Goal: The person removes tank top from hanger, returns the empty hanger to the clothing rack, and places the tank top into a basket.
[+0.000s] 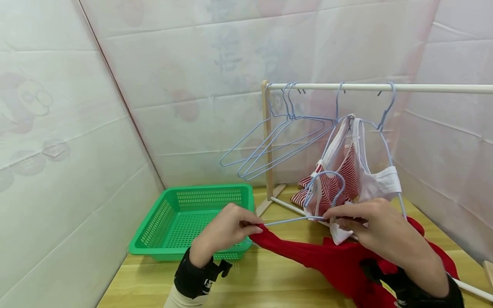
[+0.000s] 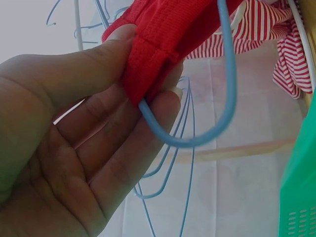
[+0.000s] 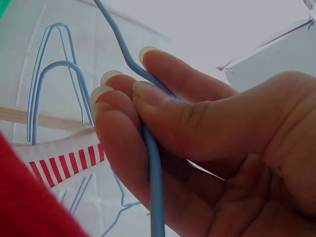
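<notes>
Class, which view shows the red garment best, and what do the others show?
The head view: it shows the largest stretch of the red garment. Left wrist shows only one edge, close up; right wrist, a red patch lower left.

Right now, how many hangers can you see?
6 hangers: three bare near the wooden post, two farther right among clothes, one held by the left hand and right hand. Others may be hidden.

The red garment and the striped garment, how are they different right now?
The red garment looks plain red, while the striped garment has red and white stripes. The left hand pinches an edge of the red garment, whereas the striped garment hangs below the white rail. Both share the colour red.
</notes>
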Tool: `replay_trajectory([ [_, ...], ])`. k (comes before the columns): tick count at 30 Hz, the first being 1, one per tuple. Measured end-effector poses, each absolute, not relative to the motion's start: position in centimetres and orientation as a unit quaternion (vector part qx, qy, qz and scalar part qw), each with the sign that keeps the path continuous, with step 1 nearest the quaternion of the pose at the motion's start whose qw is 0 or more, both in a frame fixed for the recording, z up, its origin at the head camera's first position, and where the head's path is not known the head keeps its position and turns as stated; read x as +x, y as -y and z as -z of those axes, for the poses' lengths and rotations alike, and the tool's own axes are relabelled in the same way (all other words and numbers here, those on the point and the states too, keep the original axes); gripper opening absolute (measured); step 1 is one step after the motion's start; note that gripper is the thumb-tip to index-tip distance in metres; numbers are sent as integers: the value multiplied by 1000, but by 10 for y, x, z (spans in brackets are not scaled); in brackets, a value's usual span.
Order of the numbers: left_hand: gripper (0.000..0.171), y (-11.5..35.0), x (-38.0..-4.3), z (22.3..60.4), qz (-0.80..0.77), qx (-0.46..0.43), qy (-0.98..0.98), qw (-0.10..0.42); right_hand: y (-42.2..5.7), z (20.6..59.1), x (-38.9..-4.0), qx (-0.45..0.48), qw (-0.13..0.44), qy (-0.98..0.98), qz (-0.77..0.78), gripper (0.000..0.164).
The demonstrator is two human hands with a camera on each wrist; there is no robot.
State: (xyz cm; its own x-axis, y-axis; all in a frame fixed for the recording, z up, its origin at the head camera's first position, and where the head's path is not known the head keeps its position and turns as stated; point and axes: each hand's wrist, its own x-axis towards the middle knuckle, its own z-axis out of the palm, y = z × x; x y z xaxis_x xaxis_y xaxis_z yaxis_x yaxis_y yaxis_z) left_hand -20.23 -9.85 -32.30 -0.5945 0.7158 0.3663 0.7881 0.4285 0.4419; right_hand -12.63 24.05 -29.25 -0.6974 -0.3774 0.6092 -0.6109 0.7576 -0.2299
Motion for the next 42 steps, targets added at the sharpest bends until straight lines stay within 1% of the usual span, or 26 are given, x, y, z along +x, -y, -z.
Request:
replay_trajectory([
  [5,12,103,-204,323,299,-437,846,66,-242,293,-126,289,301,883,-216,45],
  [13,14,109,-206,322,301,-427,849,74,-245,291,-124,291,323,873,-221,47],
  [25,14,120,-207,319,313,-401,857,77,-248,290,-122,270,330,879,-213,45],
  [31,13,123,-207,319,310,-386,866,77,-250,290,-124,282,344,869,-217,49],
  [32,13,123,-208,319,309,-383,867,77,-250,290,-125,286,347,866,-219,45],
  [35,11,123,-208,318,309,-371,872,73,-252,290,-126,299,357,856,-226,13],
  [36,11,123,-208,318,309,-367,875,72,-252,290,-126,302,360,853,-228,14],
  [38,11,124,-208,318,307,-358,879,71,-253,290,-127,308,367,847,-232,39],
  [39,11,124,-208,318,305,-354,881,72,-253,290,-128,309,369,845,-233,47],
  [40,10,124,-208,318,302,-351,883,74,-253,290,-128,310,369,844,-236,41],
  [41,10,125,-208,318,299,-347,885,75,-254,290,-128,310,370,843,-238,39],
  [42,10,125,-209,318,297,-345,887,77,-254,289,-128,307,370,844,-238,26],
])
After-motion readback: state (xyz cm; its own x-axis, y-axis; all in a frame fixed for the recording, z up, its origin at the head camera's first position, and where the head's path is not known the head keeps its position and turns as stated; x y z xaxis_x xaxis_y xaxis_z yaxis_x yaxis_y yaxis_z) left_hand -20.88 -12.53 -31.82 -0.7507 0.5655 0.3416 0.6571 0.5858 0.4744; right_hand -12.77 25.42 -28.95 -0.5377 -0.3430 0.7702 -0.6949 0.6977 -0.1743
